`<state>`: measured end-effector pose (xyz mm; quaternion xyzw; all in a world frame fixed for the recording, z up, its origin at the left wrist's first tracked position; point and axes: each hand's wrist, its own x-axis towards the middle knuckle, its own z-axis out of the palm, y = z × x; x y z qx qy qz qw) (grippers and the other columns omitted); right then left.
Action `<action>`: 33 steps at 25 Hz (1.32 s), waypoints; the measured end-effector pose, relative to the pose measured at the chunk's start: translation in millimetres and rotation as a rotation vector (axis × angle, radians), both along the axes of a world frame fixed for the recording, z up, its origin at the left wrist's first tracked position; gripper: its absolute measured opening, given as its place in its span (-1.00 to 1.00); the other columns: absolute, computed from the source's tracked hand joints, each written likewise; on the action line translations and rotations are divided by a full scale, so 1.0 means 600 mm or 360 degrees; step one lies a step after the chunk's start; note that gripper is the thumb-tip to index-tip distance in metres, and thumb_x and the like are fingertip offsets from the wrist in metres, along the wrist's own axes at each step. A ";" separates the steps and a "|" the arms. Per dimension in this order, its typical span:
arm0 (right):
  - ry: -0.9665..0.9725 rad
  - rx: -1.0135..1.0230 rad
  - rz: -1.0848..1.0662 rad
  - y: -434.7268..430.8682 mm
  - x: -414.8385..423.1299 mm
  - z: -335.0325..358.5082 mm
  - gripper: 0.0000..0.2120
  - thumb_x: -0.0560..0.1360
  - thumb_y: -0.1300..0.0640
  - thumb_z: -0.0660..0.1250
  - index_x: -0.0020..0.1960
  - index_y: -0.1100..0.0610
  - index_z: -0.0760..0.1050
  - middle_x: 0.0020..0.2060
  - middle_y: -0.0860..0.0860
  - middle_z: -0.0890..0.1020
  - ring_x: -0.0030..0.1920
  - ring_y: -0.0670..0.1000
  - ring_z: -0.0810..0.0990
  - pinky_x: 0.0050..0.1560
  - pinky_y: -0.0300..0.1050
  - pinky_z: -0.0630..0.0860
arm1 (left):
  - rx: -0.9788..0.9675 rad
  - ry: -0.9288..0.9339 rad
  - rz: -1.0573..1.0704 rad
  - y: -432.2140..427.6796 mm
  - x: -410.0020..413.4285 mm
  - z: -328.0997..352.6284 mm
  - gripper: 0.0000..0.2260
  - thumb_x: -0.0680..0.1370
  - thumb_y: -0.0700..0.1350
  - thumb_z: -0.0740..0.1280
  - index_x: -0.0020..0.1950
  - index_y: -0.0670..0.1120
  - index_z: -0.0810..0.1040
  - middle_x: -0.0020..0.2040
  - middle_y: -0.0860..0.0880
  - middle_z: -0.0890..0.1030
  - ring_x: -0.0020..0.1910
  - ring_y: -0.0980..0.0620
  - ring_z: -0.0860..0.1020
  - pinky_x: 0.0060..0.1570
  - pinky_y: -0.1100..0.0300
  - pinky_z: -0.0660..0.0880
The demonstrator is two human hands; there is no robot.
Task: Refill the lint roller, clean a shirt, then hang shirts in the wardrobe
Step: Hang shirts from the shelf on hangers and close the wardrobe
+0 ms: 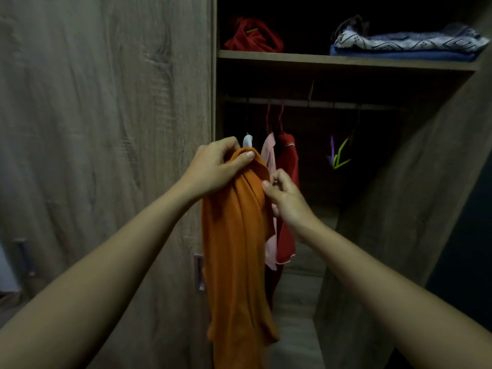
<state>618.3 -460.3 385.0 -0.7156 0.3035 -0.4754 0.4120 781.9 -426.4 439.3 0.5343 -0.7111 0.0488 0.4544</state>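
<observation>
Orange soft shirt (pixel 237 235), bunched folds, left hand (pixel 213 169) gripping top

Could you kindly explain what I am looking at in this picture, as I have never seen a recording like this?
This is one wide view from a camera worn on a person's head, looking forward and down at their own bare arms. They stand before an open wood-grain wardrobe. The left hand grips the top of a hanging orange cloth shirt, where a white plastic hanger hook shows. The right hand pinches the shirt's edge. On the dark rail behind hang a pink garment and a red garment. The shelf above holds folded clothes.
</observation>
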 end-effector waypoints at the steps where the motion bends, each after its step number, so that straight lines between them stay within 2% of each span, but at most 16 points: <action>1: -0.0021 0.0018 -0.0035 -0.002 0.002 0.002 -0.81 0.58 0.12 0.14 -0.21 0.01 0.31 -0.30 -0.02 0.39 -0.22 0.01 0.40 -0.13 -0.02 0.38 | 0.0027 -0.0049 -0.0045 0.003 0.008 0.001 -0.73 0.55 0.08 0.25 -0.16 -0.12 0.49 -0.25 -0.11 0.57 -0.26 0.00 0.55 -0.28 0.12 0.44; 4: -0.0070 0.0103 0.0050 -0.005 -0.005 0.020 -0.80 0.58 0.14 0.12 -0.22 0.01 0.29 -0.28 0.00 0.41 -0.20 0.06 0.41 -0.21 -0.10 0.39 | 0.0133 -0.0129 -0.0239 0.013 0.029 0.002 -0.79 0.58 0.04 0.23 -0.07 -0.10 0.50 -0.19 -0.10 0.58 -0.20 0.00 0.56 -0.22 0.12 0.47; 6: -0.0047 0.0002 0.0058 -0.005 -0.016 0.034 -0.80 0.59 0.15 0.11 -0.21 0.01 0.30 -0.32 -0.04 0.39 -0.29 -0.06 0.42 -0.34 -0.26 0.38 | 0.0145 -0.0209 -0.0289 0.019 0.040 0.003 -0.85 0.59 0.02 0.21 0.02 -0.01 0.51 -0.14 0.02 0.57 -0.14 0.14 0.54 -0.20 0.25 0.44; 8: 0.0169 -0.0399 -0.0073 -0.004 -0.026 0.043 -0.83 0.60 0.13 0.12 -0.16 -0.03 0.31 -0.33 -0.10 0.40 -0.36 -0.23 0.42 -0.39 -0.41 0.36 | 0.0035 -0.0192 -0.0271 0.020 0.048 0.009 -0.84 0.57 0.02 0.21 0.05 0.04 0.53 -0.13 0.09 0.56 -0.12 0.23 0.52 -0.17 0.33 0.39; 11: 0.0467 -0.1008 -0.0126 -0.003 -0.045 0.056 -0.93 0.58 0.07 0.17 0.00 -0.05 0.27 -0.24 -0.14 0.47 -0.29 -0.25 0.50 -0.29 -0.43 0.41 | -0.0228 0.0164 -0.0361 0.021 0.038 0.022 -0.89 0.56 0.00 0.21 -0.06 0.09 0.52 -0.22 0.20 0.55 -0.19 0.28 0.51 -0.14 0.32 0.41; 12: 0.0557 -0.1129 -0.0117 -0.003 -0.051 0.057 -0.84 0.57 0.04 0.20 0.08 -0.07 0.23 -0.17 -0.14 0.48 -0.27 -0.26 0.50 -0.27 -0.44 0.44 | -0.0279 0.0255 -0.0409 0.023 0.029 0.025 -0.90 0.56 -0.01 0.20 -0.09 0.11 0.50 -0.25 0.22 0.54 -0.22 0.29 0.49 -0.15 0.31 0.41; 14: 0.0677 -0.1305 -0.0159 -0.008 -0.062 0.046 -0.66 0.53 0.03 0.25 0.17 -0.08 0.12 -0.05 -0.08 0.49 -0.23 -0.26 0.52 -0.21 -0.40 0.48 | -0.0369 0.0343 -0.0461 0.027 0.008 0.026 -0.89 0.57 -0.01 0.19 -0.11 0.09 0.48 -0.29 0.17 0.51 -0.25 0.26 0.46 -0.17 0.24 0.40; 15: 0.0671 -0.1396 -0.0221 -0.011 -0.069 0.034 -0.63 0.52 0.04 0.26 0.18 -0.05 0.10 -0.06 0.00 0.52 -0.25 -0.14 0.57 -0.24 -0.28 0.53 | -0.0413 0.0353 -0.0450 0.030 0.000 0.026 -0.90 0.57 -0.02 0.19 -0.09 0.06 0.48 -0.29 0.13 0.49 -0.25 0.23 0.46 -0.17 0.21 0.40; 17: 0.0633 -0.1587 -0.0417 -0.015 -0.088 0.006 -0.67 0.51 0.06 0.23 0.17 0.00 0.14 -0.08 0.14 0.58 -0.28 0.08 0.63 -0.33 -0.07 0.57 | -0.0512 0.0379 -0.0360 0.032 -0.003 0.030 -0.91 0.58 -0.05 0.19 -0.08 0.04 0.47 -0.30 0.12 0.46 -0.28 0.25 0.44 -0.20 0.25 0.39; 19: 0.0874 -0.1658 -0.0575 -0.021 -0.117 -0.010 -0.69 0.50 0.10 0.26 0.19 0.02 0.25 0.00 0.15 0.57 -0.23 0.12 0.63 -0.31 -0.05 0.57 | -0.0591 0.0423 -0.0165 0.029 0.014 0.037 -0.91 0.58 -0.05 0.21 -0.08 0.03 0.48 -0.30 0.13 0.45 -0.31 0.30 0.43 -0.21 0.30 0.37; 22: 0.1633 -0.1269 -0.0636 -0.038 -0.165 -0.024 -0.72 0.48 0.14 0.31 0.18 -0.02 0.46 0.13 0.03 0.51 0.01 0.06 0.59 -0.09 -0.01 0.57 | -0.0487 0.0338 0.0179 0.018 0.045 0.041 -0.83 0.56 -0.05 0.24 0.00 -0.10 0.57 -0.20 0.04 0.50 -0.26 0.23 0.43 -0.17 0.24 0.33; 26: 0.1723 -0.0450 -0.0577 -0.051 -0.205 0.010 -0.68 0.44 0.11 0.36 0.14 -0.20 0.50 0.14 -0.07 0.56 0.12 -0.01 0.54 0.13 0.01 0.52 | -0.0147 0.0045 0.0310 0.002 0.042 0.007 -0.75 0.56 -0.03 0.27 0.10 -0.14 0.60 0.02 -0.14 0.61 0.03 -0.06 0.52 -0.08 0.22 0.31; 28: 0.1550 -0.0176 -0.0634 -0.047 -0.208 0.035 -0.52 0.39 0.15 0.41 0.25 -0.17 0.43 0.13 -0.02 0.53 0.05 0.01 0.54 0.03 -0.10 0.53 | -0.0141 0.0138 0.0301 -0.008 0.031 0.000 -0.75 0.57 -0.02 0.24 0.09 -0.14 0.58 0.04 -0.17 0.61 0.04 -0.11 0.52 -0.06 0.17 0.33; 30: 0.1538 0.0255 -0.0487 -0.036 -0.203 0.045 -0.34 0.38 0.23 0.41 0.38 -0.12 0.26 0.14 0.02 0.43 -0.06 0.01 0.52 -0.27 -0.21 0.54 | -0.0129 0.0178 0.0258 -0.022 0.011 -0.004 -0.75 0.58 -0.01 0.20 0.08 -0.15 0.54 0.02 -0.17 0.59 0.01 -0.10 0.50 -0.07 0.15 0.32; 32: 0.1565 0.0446 -0.0391 -0.030 -0.204 0.040 -0.46 0.42 0.33 0.32 0.30 -0.09 0.37 0.08 0.04 0.45 -0.22 -0.04 0.52 -0.53 -0.33 0.47 | -0.0099 0.0196 0.0298 -0.034 -0.004 -0.011 -0.73 0.59 0.02 0.17 0.09 -0.14 0.50 0.02 -0.18 0.58 0.03 -0.15 0.51 -0.03 0.09 0.37; 33: 0.1534 0.0388 -0.0503 -0.035 -0.210 0.040 -0.61 0.44 0.36 0.27 0.14 -0.04 0.50 0.03 0.06 0.52 -0.28 -0.07 0.52 -0.58 -0.35 0.45 | -0.0073 0.0199 0.0315 -0.040 -0.008 -0.016 -0.72 0.59 0.03 0.14 0.09 -0.14 0.48 0.00 -0.18 0.57 0.02 -0.17 0.51 -0.01 0.04 0.39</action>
